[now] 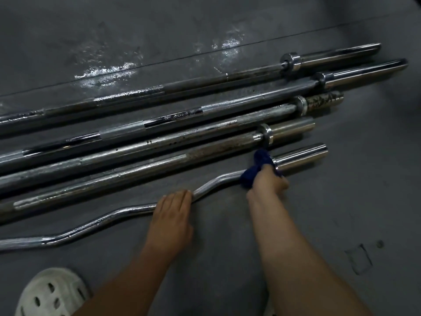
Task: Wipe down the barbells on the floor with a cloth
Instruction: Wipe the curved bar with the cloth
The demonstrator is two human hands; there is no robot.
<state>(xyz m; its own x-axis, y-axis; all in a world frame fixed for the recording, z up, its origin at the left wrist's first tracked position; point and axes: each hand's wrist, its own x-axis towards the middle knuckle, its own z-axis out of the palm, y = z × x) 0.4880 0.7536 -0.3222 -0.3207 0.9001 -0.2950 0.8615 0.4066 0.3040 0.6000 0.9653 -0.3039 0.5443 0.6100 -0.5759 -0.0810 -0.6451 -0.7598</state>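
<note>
The cloth (257,166), dark blue and bunched, sits wrapped over the curl bar (127,212) just inboard of its collar, where the shaft meets the right-hand sleeve. The right hand (268,182) grips the cloth against the bar; its fingers curl over the top, though motion blur hides their exact placement. The left hand (173,213) rests flat on the bar's middle bend, fingers straight and together, holding nothing, apparently steadying the bar against rolling.

The curl bar lies nearest the person, on the dark floor (227,247). Four straight barbells (173,135) lie beyond it, roughly parallel and close together. Two of them show rust-coloured spotting on shaft or sleeve. A wet, glossy patch marks the floor beyond the farthest bar. A white perforated clog (50,293) shows at lower left.

Assessment: the step in hand is wiping the curl bar's right-hand end; the straight bars appear not yet cleaned. The next move likely calls for drawing the cloth along the shaft or out over the sleeve, with firm grip pressure through the knurled section and the left hand shifted clear of the cloth's path.
</note>
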